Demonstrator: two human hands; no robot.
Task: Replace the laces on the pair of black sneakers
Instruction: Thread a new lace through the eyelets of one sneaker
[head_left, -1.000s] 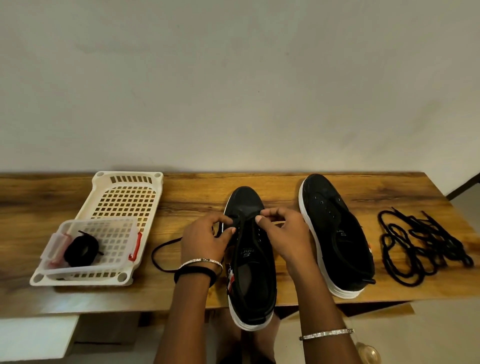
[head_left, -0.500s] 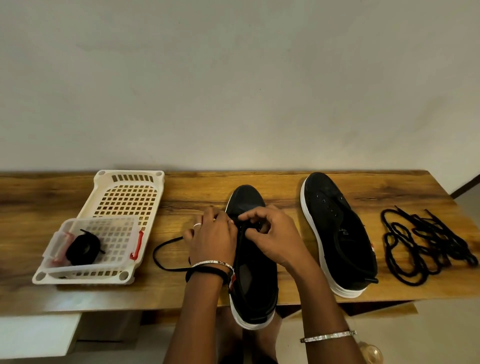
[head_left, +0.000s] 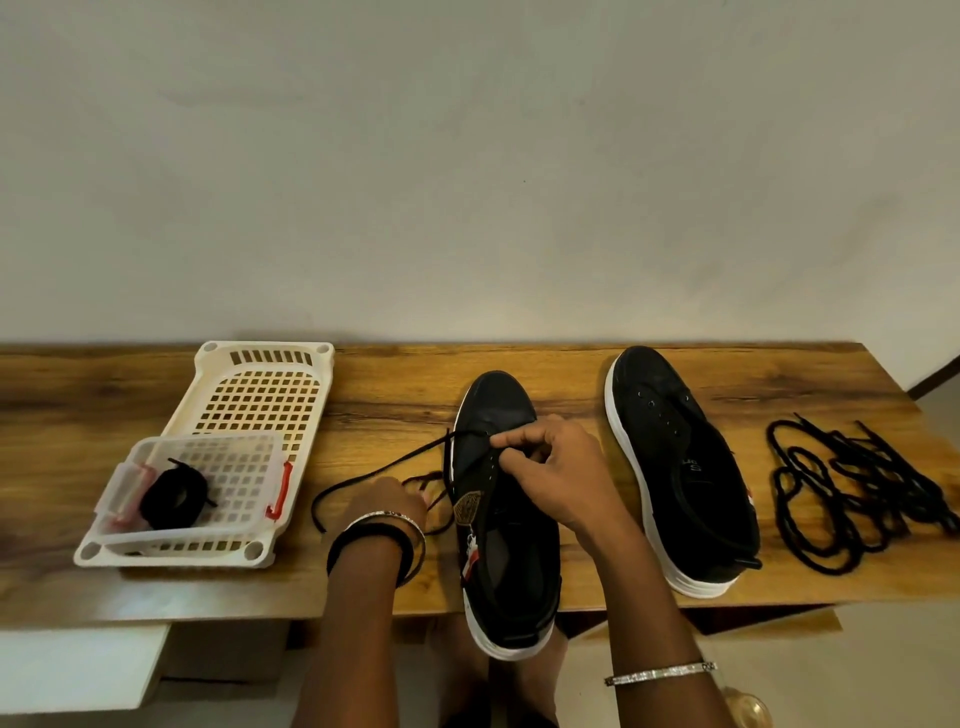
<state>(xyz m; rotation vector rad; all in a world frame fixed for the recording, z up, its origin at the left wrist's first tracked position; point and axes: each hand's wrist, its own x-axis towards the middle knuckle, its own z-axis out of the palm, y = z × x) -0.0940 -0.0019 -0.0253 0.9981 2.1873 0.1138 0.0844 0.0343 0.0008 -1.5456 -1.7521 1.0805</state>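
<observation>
Two black sneakers with white soles lie on the wooden table (head_left: 571, 374). The left sneaker (head_left: 501, 519) overhangs the front edge; a thin black lace (head_left: 384, 470) runs from its front eyelets out to the left. My right hand (head_left: 550, 467) rests on that sneaker with fingertips pinched at the eyelets. My left hand (head_left: 389, 501) sits left of the sneaker and holds the lace, fingers mostly hidden. The right sneaker (head_left: 675, 467) has bare eyelets. A heap of thick black laces (head_left: 852, 493) lies at the right end.
A white perforated tray (head_left: 270, 374) stands at the left with a smaller clear basket (head_left: 234, 467) set in it, holding a coiled black lace (head_left: 174, 496). A plain wall rises directly behind the table.
My left hand has drawn away from the sneaker's eyelets down and to the left, pulling the lace out through them. My right hand has stayed at the eyelets.
</observation>
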